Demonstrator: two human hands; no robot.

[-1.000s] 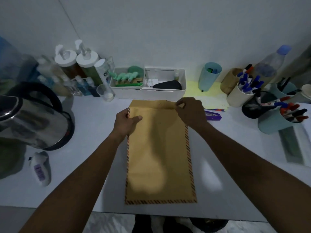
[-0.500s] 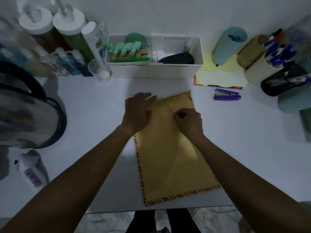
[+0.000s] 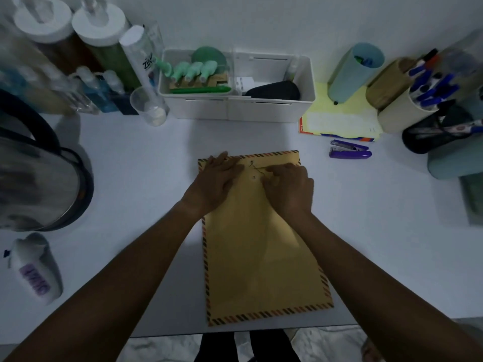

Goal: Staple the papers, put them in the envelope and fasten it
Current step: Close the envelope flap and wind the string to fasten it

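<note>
Tan-yellow envelope (image 3: 261,257) with a border of dark and orange diagonal stripes, lying on a pale bluish-white table (image 3: 379,218). Purple stapler (image 3: 349,151) beside pale yellow paper (image 3: 339,118); white organiser box (image 3: 235,108) holding mint-green and black items. Light blue cup (image 3: 352,71); blue-capped markers (image 3: 431,87) in a cream cup.

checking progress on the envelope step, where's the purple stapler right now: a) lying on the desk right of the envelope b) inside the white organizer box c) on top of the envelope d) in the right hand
a: the purple stapler lies on the desk, right of the envelope, while the left hand and right hand both rest on the envelope's top end.
</note>
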